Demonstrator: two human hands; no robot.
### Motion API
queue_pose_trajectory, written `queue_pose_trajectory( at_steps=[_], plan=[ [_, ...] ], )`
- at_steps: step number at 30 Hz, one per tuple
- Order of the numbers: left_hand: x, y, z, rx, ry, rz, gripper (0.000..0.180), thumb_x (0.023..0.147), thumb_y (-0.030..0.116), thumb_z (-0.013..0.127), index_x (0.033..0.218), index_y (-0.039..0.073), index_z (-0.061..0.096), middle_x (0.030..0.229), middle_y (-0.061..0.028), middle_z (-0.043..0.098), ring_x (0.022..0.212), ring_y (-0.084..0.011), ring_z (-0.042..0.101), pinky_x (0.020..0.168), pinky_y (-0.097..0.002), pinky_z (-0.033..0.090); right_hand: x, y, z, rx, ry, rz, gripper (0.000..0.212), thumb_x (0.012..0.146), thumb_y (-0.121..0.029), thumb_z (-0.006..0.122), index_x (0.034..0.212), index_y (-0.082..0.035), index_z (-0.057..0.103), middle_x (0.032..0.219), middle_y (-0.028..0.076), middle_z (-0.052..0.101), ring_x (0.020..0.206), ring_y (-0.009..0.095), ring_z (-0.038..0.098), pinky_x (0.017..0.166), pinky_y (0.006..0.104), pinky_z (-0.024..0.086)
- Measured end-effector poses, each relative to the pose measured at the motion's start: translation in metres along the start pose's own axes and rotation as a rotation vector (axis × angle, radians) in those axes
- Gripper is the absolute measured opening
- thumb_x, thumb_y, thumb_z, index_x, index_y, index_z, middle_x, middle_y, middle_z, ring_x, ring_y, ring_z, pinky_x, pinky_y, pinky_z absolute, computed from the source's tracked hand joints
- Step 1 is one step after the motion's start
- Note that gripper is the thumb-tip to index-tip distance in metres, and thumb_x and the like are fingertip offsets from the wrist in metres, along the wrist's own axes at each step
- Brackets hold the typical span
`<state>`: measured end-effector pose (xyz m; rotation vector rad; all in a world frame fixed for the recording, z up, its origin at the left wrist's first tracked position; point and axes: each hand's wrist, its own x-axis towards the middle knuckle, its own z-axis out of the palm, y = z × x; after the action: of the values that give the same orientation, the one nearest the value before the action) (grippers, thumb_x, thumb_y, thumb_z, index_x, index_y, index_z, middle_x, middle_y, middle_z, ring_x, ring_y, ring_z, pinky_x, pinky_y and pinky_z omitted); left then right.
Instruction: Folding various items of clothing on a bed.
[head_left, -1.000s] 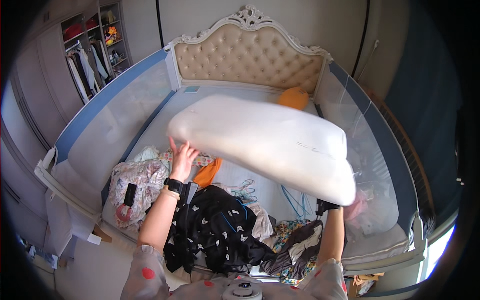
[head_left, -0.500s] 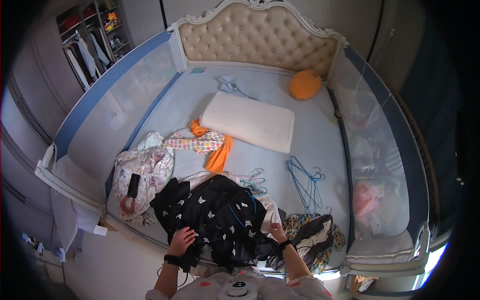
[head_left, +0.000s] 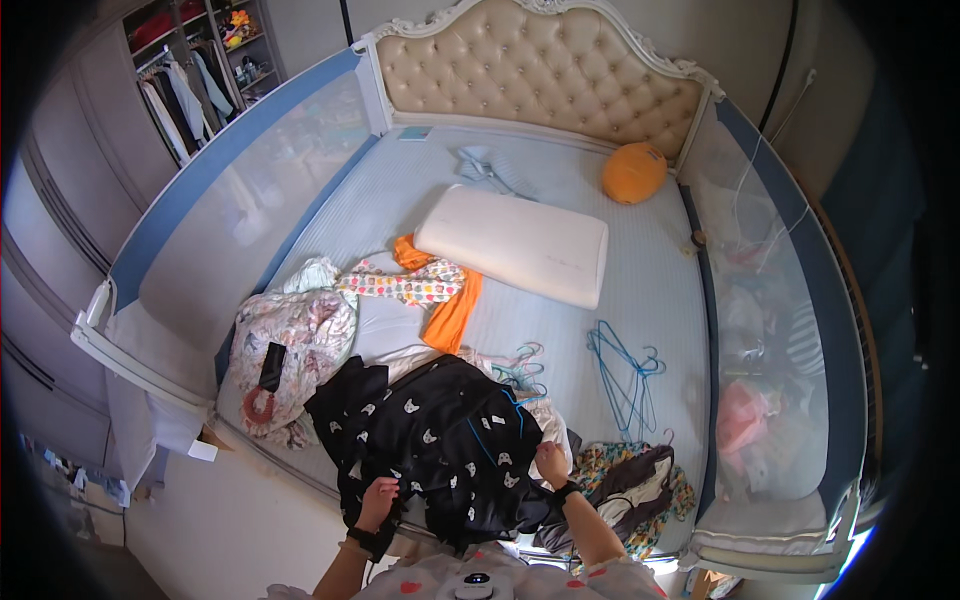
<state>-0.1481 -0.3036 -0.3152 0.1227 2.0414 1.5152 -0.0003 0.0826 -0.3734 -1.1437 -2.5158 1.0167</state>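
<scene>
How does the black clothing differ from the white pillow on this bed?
The black clothing is printed with pale cat faces; the white pillow isn't. The clothing lies rumpled; the pillow looks smooth. The pillow lies closer to the headboard than the clothing. Both are on the bed.

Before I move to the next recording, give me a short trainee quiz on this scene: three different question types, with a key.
1. True or false: the white pillow lies on the bed between the padded headboard and the black cloth.
2. Multiple choice: what is printed on the black cloth?
A) red hearts
B) white animal heads
C) yellow stripes
3. Short answer: which of the person's hands is nearer the blue hangers?

Key:
1. True.
2. B.
3. The right hand.
</scene>
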Motion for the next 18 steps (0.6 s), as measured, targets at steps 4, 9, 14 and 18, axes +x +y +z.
queue_pose_trajectory(
  at_steps=[4, 9, 14, 18],
  plan=[
    [0.055, 0.044, 0.016, 0.473, 0.008, 0.492, 0.024, 0.083, 0.004, 0.053, 0.105, 0.003, 0.060, 0.097, -0.0136, 0.064, 0.089, -0.0291, 0.063, 0.078, -0.0335, 0.051, 0.063, 0.017, -0.025, 0.152, -0.223, -0.102, 0.019, 0.082, -0.019, 0.059, 0.090, -0.003, 0.065, 0.076, 0.018, 0.065, 0.070, 0.031, 0.064, 0.064, 0.0376, 0.051],
    [0.103, 0.063, 0.053, 0.677, -0.126, 0.524, 0.033, 0.079, 0.009, 0.058, 0.112, 0.010, 0.061, 0.122, -0.0209, 0.055, 0.113, -0.0358, 0.053, 0.095, -0.0410, 0.044, 0.085, -0.008, -0.012, 0.604, -0.841, 0.251, 0.029, 0.085, -0.024, 0.059, 0.091, 0.004, 0.065, 0.077, 0.013, 0.067, 0.070, 0.023, 0.066, 0.065, 0.0315, 0.053],
    [0.093, 0.026, 0.104, 0.799, -0.345, 0.294, 0.045, 0.080, 0.017, 0.060, 0.125, 0.018, 0.056, 0.140, -0.0259, 0.037, 0.120, -0.0403, 0.047, 0.099, -0.0419, 0.042, 0.020, -0.038, 0.067, -0.046, -0.310, 0.209, 0.046, 0.076, -0.021, 0.065, 0.117, -0.005, 0.052, 0.112, 0.023, 0.054, 0.108, 0.041, 0.051, 0.090, 0.0442, 0.044],
    [0.060, 0.018, 0.104, 0.726, -0.387, 0.278, 0.051, 0.081, 0.016, 0.063, 0.130, 0.019, 0.052, 0.143, -0.0276, 0.030, 0.116, -0.0416, 0.050, 0.096, -0.0423, 0.044, 0.022, -0.054, 0.056, -0.023, 0.022, 0.219, 0.041, 0.070, -0.005, 0.061, 0.109, -0.009, 0.049, 0.108, 0.019, 0.052, 0.100, 0.040, 0.053, 0.084, 0.0460, 0.046]
  ],
)
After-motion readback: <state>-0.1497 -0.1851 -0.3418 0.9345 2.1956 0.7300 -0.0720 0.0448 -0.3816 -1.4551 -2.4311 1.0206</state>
